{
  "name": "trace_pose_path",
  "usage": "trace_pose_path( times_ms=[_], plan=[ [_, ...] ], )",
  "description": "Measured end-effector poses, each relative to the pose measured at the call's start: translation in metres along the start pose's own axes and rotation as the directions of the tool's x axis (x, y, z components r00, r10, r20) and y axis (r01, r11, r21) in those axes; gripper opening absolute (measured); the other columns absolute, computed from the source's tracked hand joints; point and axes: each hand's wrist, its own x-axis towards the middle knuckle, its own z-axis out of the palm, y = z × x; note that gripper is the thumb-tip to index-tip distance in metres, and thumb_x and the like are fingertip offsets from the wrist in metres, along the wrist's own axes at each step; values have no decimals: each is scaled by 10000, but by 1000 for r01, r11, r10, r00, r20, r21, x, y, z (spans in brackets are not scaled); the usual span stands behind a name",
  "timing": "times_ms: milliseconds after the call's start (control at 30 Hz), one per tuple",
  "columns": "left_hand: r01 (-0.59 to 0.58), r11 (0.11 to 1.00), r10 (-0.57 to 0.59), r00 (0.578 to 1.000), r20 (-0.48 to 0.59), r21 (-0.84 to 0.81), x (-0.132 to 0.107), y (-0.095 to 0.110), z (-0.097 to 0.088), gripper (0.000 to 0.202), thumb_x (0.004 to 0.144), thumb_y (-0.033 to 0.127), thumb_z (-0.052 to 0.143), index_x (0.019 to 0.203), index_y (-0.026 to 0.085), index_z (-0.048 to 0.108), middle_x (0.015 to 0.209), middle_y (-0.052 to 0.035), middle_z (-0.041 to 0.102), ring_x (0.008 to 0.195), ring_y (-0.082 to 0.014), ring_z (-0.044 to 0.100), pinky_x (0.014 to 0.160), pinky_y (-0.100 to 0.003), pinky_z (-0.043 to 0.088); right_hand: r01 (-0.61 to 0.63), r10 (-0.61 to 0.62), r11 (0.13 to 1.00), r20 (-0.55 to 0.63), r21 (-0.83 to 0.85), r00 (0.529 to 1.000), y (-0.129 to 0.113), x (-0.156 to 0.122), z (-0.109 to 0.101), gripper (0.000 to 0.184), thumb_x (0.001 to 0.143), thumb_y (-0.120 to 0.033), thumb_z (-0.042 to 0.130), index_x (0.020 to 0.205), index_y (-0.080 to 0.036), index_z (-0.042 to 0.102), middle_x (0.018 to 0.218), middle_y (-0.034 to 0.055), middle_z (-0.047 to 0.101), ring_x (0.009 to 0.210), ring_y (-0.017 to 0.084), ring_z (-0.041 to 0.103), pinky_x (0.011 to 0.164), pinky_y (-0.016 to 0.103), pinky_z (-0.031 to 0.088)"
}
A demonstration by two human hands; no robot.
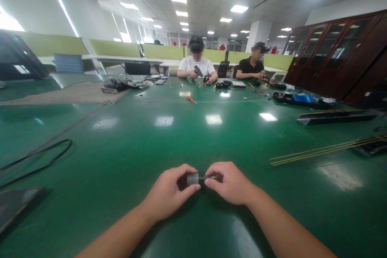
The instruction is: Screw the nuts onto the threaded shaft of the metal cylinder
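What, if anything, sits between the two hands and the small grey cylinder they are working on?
Nothing visible does. The left hand already grips the small grey cylinder, and the right hand pinches the thin shaft sticking out of it. Both are just over the green table.

Two hands are meeting at the lower middle of the frame, the left hand (167, 193) and the right hand (231, 183), sharing one small grey cylindrical part (192, 179). One green table (136, 141) is filling the frame. Two people are sitting at its far side, upper middle: one in a white shirt (196, 66), one in a black shirt (252, 67). One red-handled screwdriver (191, 99) is lying before them. One black cable (39, 161) is looping at the left. Thin brass rods (326, 150) are lying at the right; their exact number is unclear.
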Motion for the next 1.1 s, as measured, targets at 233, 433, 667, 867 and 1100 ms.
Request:
trace_pose_path(
  times_ms=[233, 433, 667, 867, 1100],
  plan=[
    [-16, 1000, 16, 1000, -5, -15, -1, 1, 0, 205, 887, 389, 662, 1027, 239, 667, 869, 11, 709, 772, -186, 653, 715, -284, 469, -9, 9, 1000, 14, -6, 1000, 0, 0, -2, 79, 849, -222, 669, 866, -187, 738, 808, 16, 702, 760, 160, 624, 709, 263, 438],
    [-16, 1000, 16, 1000, -8, -23, 0, 1, 0, 194, 884, 375, 671, 1020, 237, 666, 862, 15, 704, 766, -181, 650, 708, -283, 464, -22, 22, 1000, 17, -12, 1000, 0, 0, -2, 79, 851, -227, 669, 866, -187, 736, 799, 12, 697, 744, 156, 616, 694, 258, 431],
    [-11, 999, 11, 1000, -5, -30, 0, -1, 1, 185, 890, 361, 671, 1035, 246, 663, 862, 24, 700, 763, -172, 649, 704, -278, 456, -37, 37, 999, 17, 4, 999, 0, -1, -2, 80, 851, -226, 667, 866, -183, 733, 781, 7, 687, 714, 146, 599, 672, 250, 425],
    [-10, 999, 9, 1000, -8, -33, 0, -1, 1, 197, 890, 373, 675, 1036, 243, 659, 871, 20, 701, 772, -176, 650, 709, -281, 461, -39, 39, 999, 27, -13, 999, 1, 0, -4, 81, 853, -235, 672, 864, -185, 735, 771, 7, 681, 716, 148, 600, 672, 252, 420],
    [-11, 999, 11, 1000, -6, -34, -1, -1, 1, 187, 888, 372, 675, 1023, 243, 668, 865, 25, 705, 764, -171, 654, 707, -276, 463, -51, 51, 999, 25, -11, 998, -1, -1, -5, 70, 847, -220, 669, 852, -190, 732, 744, -2, 661, 689, 143, 581, 638, 243, 405]
  ],
)
